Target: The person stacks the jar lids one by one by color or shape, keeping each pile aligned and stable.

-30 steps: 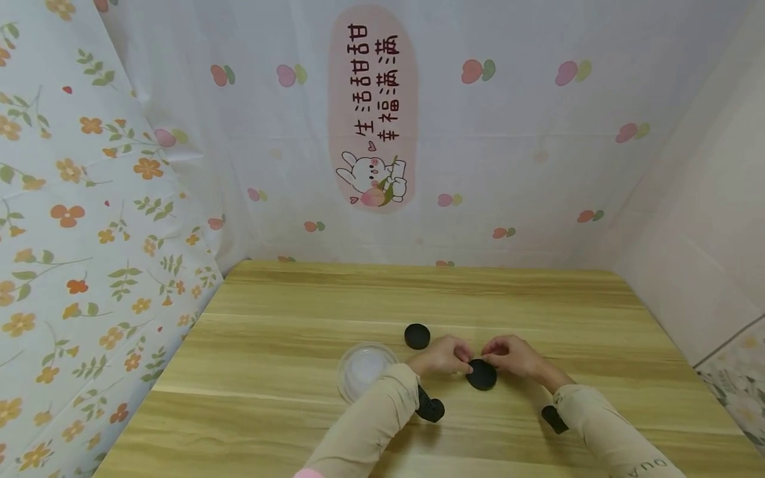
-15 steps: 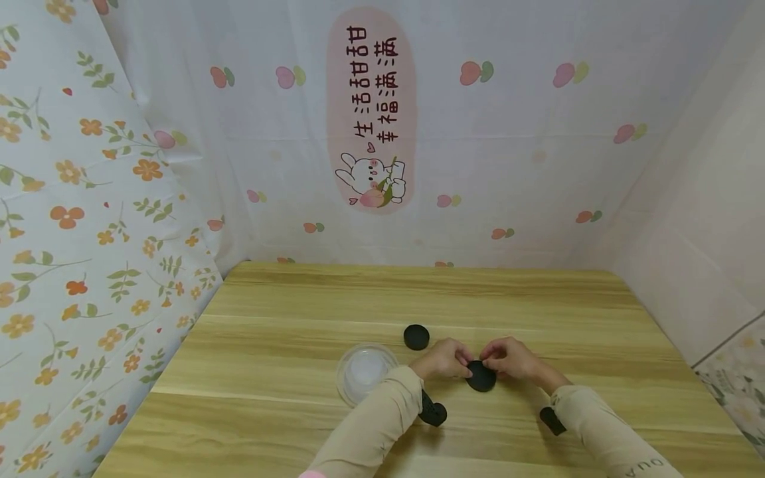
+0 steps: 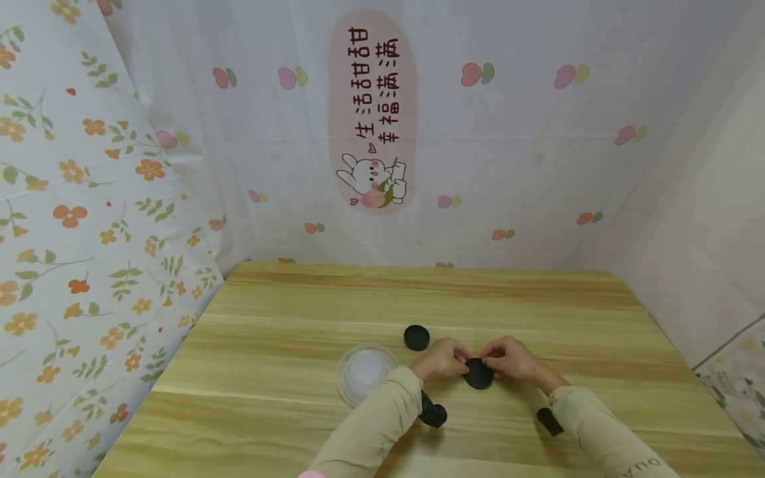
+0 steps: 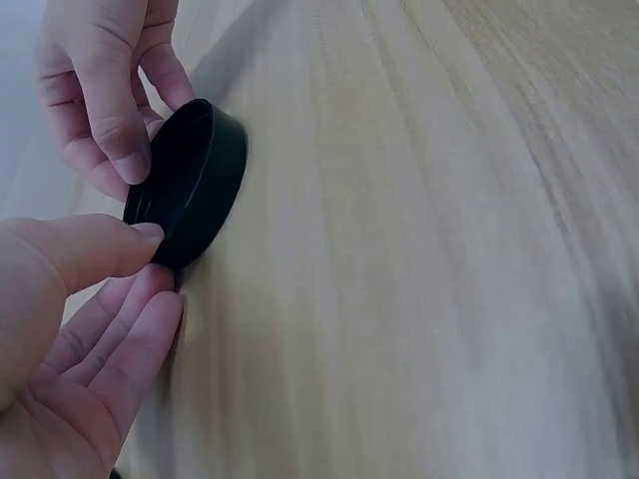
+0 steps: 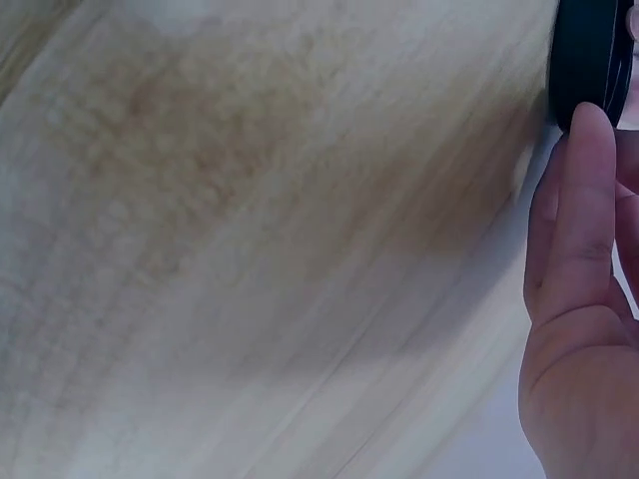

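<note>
A shallow black round lid [image 3: 479, 374] stands between the two hands, tilted, its hollow inside and raised rim showing in the left wrist view. The left hand [image 3: 442, 358] pinches one side of the lid's rim between thumb and fingers. On the opposite side the right hand [image 3: 510, 358] holds the rim, its thumb over the inner edge. In the right wrist view a finger of the right hand [image 5: 579, 299] touches the outer wall of the lid [image 5: 584, 60]. The lid's lower edge is close to the table; contact cannot be told.
A second black round piece [image 3: 416, 337] lies on the wooden table [image 3: 287, 299], behind the left hand. A clear round plastic container or lid [image 3: 364, 348] sits left of it, partly behind the left sleeve [image 3: 376, 418]. Patterned cloth [image 3: 514, 166] hangs behind the table.
Both hands keep their hold on the lid. It has shifted slightly to the left.
</note>
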Motion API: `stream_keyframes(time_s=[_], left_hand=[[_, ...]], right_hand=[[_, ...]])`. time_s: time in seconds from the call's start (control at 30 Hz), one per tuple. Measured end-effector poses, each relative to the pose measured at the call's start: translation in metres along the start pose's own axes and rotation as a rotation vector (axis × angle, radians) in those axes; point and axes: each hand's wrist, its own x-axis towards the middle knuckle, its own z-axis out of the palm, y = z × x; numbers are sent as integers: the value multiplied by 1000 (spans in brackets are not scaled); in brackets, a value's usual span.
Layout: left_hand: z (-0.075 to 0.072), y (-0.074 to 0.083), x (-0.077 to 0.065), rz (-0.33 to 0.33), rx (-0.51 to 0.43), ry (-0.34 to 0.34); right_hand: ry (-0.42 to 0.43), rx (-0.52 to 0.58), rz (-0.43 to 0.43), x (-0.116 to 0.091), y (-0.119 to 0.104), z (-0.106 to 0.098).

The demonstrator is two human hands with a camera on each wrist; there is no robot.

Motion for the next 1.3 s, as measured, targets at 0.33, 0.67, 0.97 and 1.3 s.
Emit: stream_keyframes(time_s=[0.33,0.67,0.97,1.3], left_hand=[[-19,0,1,37,67,30],[-51,-2,-4,39,32,43],[-78,-5,-6,31,98,74],[-96,-15,-11,10,123,155]], right_hand=[[80,-32,3,11,-10,3],[136,-16,-29,28,-30,8],[183,-38,-55,51,-48,17],[224,-59,-145,73,-57,30]])
